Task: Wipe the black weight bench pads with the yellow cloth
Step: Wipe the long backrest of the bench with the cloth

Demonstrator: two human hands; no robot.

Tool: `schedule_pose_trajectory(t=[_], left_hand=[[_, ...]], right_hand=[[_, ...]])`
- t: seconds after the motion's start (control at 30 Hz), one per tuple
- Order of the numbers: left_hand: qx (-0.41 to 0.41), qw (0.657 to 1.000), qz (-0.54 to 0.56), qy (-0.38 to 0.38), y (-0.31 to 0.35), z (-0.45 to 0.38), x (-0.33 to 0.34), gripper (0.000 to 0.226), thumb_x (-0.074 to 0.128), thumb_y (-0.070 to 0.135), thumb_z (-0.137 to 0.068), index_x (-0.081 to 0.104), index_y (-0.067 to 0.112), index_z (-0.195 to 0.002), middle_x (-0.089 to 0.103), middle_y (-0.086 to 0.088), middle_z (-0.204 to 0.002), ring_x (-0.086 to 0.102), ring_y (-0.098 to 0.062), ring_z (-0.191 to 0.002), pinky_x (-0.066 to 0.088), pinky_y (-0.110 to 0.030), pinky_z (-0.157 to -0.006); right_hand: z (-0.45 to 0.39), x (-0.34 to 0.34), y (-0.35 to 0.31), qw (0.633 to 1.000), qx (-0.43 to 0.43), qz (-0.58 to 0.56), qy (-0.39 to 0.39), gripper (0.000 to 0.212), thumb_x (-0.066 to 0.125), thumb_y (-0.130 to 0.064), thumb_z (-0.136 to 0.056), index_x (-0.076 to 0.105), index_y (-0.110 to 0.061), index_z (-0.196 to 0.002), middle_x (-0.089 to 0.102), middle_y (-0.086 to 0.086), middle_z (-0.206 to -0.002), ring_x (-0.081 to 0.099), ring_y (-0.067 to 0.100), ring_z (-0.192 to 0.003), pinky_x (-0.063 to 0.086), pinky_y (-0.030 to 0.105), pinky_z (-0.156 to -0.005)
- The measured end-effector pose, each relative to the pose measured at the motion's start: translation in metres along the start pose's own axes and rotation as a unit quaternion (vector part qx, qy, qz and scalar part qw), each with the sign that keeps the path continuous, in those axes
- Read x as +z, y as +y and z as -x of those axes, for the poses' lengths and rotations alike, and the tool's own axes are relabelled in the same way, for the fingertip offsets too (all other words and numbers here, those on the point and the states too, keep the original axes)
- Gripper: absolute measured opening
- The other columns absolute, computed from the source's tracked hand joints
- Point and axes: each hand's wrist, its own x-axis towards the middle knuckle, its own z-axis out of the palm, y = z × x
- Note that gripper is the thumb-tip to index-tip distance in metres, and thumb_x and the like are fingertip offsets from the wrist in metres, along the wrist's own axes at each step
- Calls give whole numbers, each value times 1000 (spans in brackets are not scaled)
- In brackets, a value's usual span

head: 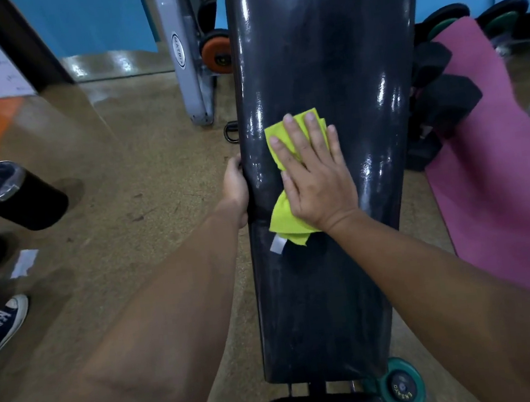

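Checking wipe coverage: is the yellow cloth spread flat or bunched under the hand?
Bunched. The yellow cloth shows folded layers above the right hand and a gathered wad below its heel, on the long black bench pad.

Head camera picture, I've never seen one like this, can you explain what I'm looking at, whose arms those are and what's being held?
This is one picture from a camera worn on a person's head, looking down at their own arms. No robot here. The long shiny black padded weight bench runs away from the viewer. The right hand lies flat, fingers straight, pressing a folded yellow cloth onto the pad. The left hand grips the bench's left edge. On the floor: a black cylindrical bin at left, a pink mat at right.
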Motion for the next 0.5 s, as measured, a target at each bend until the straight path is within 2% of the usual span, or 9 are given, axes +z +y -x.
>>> schedule_pose_trajectory(t=[0.1,0.23,0.33,0.43,0.5], left_hand=[[3,1000,19,2,-4,-4,-2,51,34,40,-108,76,15,-95,80,-5,-85,75,-19,-83,58,-32,-81],[-12,1000,14,-22,-3,-5,-5,53,33,44,-108,76,14,-115,79,-14,-114,75,-24,-102,59,-33,-85],[-33,999,-22,-27,-4,-6,-12,54,32,46,-107,77,16,-109,79,-11,-102,75,-26,-100,59,-32,-79],[-51,998,-16,-12,-6,-6,-10,54,31,45,-107,77,17,-105,80,-10,-103,76,-25,-97,61,-33,-80],[-49,999,-10,-9,-6,-4,-9,53,33,43,-107,77,14,-111,78,-14,-116,74,-29,-109,60,-38,-93]], right_hand=[[-12,2,-20,999,39,1,-1,56,45,-28,-103,40,-18,-158,27,15,-168,20,43,-155,12,60,-127],[-1,5,-34,998,-51,5,-26,51,45,-29,-103,49,-16,-152,30,13,-167,24,41,-155,15,59,-127],[9,3,-20,993,-107,2,-43,50,45,-28,-103,50,-17,-152,31,11,-167,24,38,-155,16,57,-128],[4,0,-9,998,-55,-9,-17,50,46,-26,-103,50,-17,-152,32,12,-166,25,39,-155,19,59,-126],[-4,1,-18,1000,-13,4,-7,50,47,-26,-103,49,-17,-152,32,12,-166,24,41,-155,18,60,-126]])
